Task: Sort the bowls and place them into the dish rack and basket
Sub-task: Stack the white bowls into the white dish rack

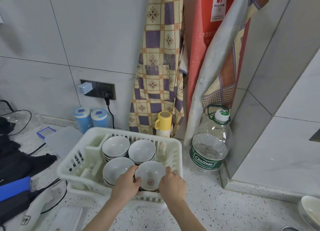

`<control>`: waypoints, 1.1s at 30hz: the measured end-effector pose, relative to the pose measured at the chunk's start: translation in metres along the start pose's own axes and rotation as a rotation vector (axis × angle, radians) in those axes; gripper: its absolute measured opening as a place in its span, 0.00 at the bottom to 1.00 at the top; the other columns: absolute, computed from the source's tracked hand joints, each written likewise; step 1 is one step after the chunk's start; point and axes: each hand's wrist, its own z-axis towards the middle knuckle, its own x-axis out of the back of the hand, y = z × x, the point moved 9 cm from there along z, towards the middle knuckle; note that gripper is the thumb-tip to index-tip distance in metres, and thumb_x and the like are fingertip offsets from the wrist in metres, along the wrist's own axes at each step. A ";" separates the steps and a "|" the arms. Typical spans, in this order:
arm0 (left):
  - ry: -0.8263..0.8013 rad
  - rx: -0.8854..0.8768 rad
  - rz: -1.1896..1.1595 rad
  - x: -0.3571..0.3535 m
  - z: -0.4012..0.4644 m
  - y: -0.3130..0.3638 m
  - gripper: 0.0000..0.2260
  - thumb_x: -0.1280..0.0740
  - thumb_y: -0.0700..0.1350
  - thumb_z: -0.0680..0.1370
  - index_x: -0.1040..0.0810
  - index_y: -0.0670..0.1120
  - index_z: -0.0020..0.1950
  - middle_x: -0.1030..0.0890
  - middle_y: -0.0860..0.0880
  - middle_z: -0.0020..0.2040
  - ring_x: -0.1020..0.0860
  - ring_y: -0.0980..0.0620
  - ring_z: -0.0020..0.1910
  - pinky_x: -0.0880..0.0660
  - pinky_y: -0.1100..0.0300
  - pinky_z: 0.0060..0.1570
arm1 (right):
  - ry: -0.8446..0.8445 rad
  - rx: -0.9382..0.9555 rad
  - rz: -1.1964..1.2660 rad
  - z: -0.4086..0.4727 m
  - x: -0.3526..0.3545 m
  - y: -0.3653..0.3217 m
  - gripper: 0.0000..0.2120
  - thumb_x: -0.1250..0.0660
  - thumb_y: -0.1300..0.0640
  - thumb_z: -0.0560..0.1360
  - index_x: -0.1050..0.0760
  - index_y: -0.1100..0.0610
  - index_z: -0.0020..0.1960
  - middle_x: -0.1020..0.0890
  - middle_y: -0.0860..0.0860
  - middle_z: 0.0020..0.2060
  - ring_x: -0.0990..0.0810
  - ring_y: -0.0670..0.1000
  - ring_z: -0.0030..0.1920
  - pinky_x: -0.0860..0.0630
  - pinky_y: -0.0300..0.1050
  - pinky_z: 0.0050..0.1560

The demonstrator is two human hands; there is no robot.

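White bowls mostly racked; last stack going in

White plastic dish rack [174,145] sits mid-worktop [216,204]; four stacks of white bowls inside it; back-left stack [115,146] at 11 o'clock of the rack, back-right stack [142,150] at 1 o'clock, front-left stack [116,168] at 7 o'clock, front-right stack [150,176] at 5 o'clock; stacks touch or sit just beside one another.

Left hand [125,183] grips the 9 o'clock rim of the front-right stack's top bowl, fingers curled shut around the rim; right hand [171,182] holds the 3 o'clock rim the same way, fingers closed on it; cannot tell whether the bowl is being set down or lifted.

Progress, judged: rack looks nearly full, so most of the sorting seems done; at least one more bowl [310,211] waits at the frame's 4 o'clock edge, well apart from the rack, partly cut off; no separate basket can be picked out, so that half of the task cannot be scored.

Clutter only: water bottle [210,144] at 3 o'clock of the rack, yellow cup [163,122] behind it at 12 o'clock.
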 end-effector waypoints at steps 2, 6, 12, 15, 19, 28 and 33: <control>0.017 -0.005 -0.025 0.000 -0.001 0.000 0.19 0.35 0.47 0.80 0.29 0.50 0.71 0.28 0.52 0.27 0.29 0.57 0.29 0.30 0.58 0.34 | -0.002 -0.005 0.003 0.001 -0.001 0.001 0.17 0.47 0.59 0.78 0.33 0.55 0.66 0.23 0.49 0.39 0.26 0.52 0.36 0.33 0.41 0.35; 0.050 -0.012 -0.051 0.001 -0.006 -0.002 0.19 0.35 0.48 0.80 0.28 0.51 0.71 0.30 0.52 0.25 0.30 0.56 0.25 0.34 0.63 0.28 | 0.000 -0.003 0.010 0.001 0.000 -0.001 0.17 0.47 0.59 0.78 0.33 0.54 0.66 0.20 0.50 0.41 0.20 0.52 0.39 0.33 0.42 0.35; 0.089 0.001 -0.096 0.001 -0.014 -0.003 0.18 0.36 0.52 0.81 0.27 0.52 0.70 0.27 0.53 0.27 0.26 0.57 0.28 0.33 0.65 0.27 | 0.007 0.023 -0.003 0.000 0.002 -0.002 0.16 0.48 0.56 0.80 0.34 0.55 0.66 0.26 0.49 0.37 0.23 0.53 0.36 0.34 0.41 0.33; 0.102 0.028 -0.158 0.001 -0.021 -0.008 0.15 0.36 0.51 0.81 0.26 0.50 0.67 0.22 0.55 0.30 0.23 0.60 0.30 0.31 0.65 0.30 | 0.093 0.040 0.085 -0.004 0.012 -0.001 0.17 0.48 0.55 0.80 0.34 0.53 0.67 0.28 0.47 0.34 0.28 0.51 0.31 0.42 0.40 0.26; 0.109 0.053 -0.286 0.000 -0.036 -0.013 0.11 0.34 0.47 0.80 0.23 0.50 0.63 0.21 0.59 0.35 0.22 0.64 0.35 0.29 0.69 0.36 | 0.184 0.009 0.567 -0.014 0.020 0.018 0.14 0.42 0.59 0.79 0.25 0.52 0.62 0.27 0.48 0.27 0.31 0.48 0.27 0.39 0.37 0.26; 0.008 0.037 -0.506 -0.025 -0.075 0.034 0.07 0.33 0.48 0.80 0.19 0.51 0.43 0.26 0.51 0.25 0.30 0.58 0.24 0.34 0.67 0.24 | -0.017 -0.407 1.445 -0.047 0.018 0.105 0.09 0.38 0.60 0.80 0.18 0.55 0.51 0.21 0.51 0.30 0.33 0.45 0.23 0.36 0.35 0.24; -0.118 -0.024 -0.414 -0.073 -0.105 0.070 0.07 0.34 0.52 0.79 0.19 0.54 0.43 0.24 0.50 0.27 0.28 0.59 0.26 0.31 0.66 0.28 | -0.101 -0.629 1.431 -0.112 0.000 0.179 0.09 0.37 0.60 0.80 0.18 0.56 0.50 0.21 0.51 0.30 0.34 0.47 0.23 0.38 0.37 0.24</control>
